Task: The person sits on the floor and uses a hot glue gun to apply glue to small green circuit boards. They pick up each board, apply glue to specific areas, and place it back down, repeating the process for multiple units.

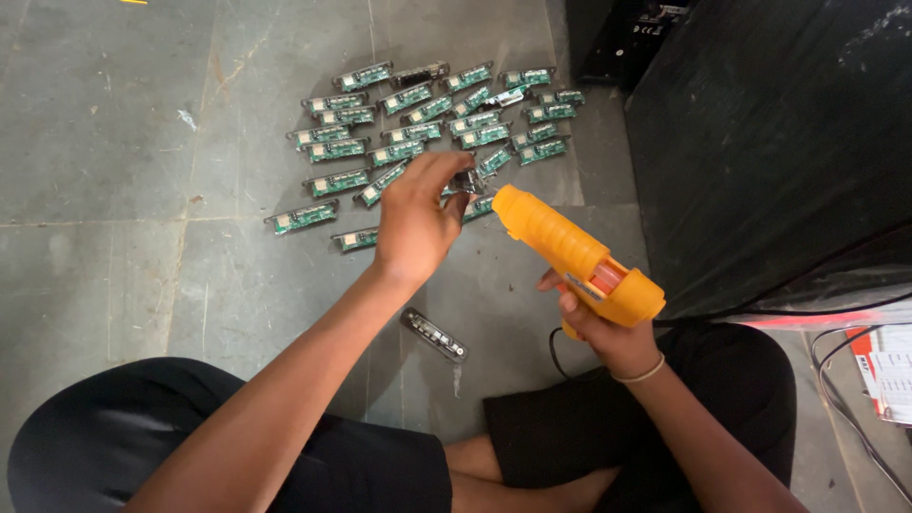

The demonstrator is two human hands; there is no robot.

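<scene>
Fingers of our left hand (413,223) are pinching small circuit board (465,180) above floor (114,142), over board cluster's (427,119) near edge. Our right hand (608,328) is gripping orange glue gun (570,256), nozzle pointing up-left, nearly touching board.

Orange glue gun (570,255) — green circuit boards (427,119)

Left hand (415,223) hides most of small part (465,180); papers (891,380) cut off at right edge.
</scene>
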